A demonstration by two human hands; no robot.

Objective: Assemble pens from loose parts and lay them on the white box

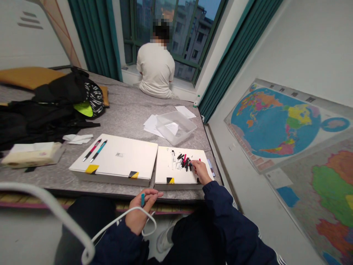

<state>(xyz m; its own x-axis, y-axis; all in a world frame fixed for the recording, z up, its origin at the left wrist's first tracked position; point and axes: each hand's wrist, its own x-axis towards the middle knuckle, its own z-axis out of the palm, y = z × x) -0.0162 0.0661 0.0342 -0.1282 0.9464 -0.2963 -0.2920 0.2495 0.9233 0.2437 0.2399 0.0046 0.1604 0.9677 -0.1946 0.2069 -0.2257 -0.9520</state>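
In the head view my left hand (139, 213) is near the front edge of the bed, closed around a short teal pen part (142, 199) that sticks up between thumb and fingers. My right hand (200, 171) reaches over the right white box, fingertips pinched at the side of a loose pile of pen parts (184, 161), in black, red, white and clear. Whether anything is between those fingertips is too small to tell. On the left white box (138, 151) lie a red pen (92, 150) and a teal pen (98, 151), side by side.
A clear plastic bin (179, 129) stands behind the right white box (168, 175), by papers (151, 125). Tissues (33, 154) and a black bag (63, 88) lie left. A white cable (118, 221) loops past my left hand. A person (156, 70) sits by the window.
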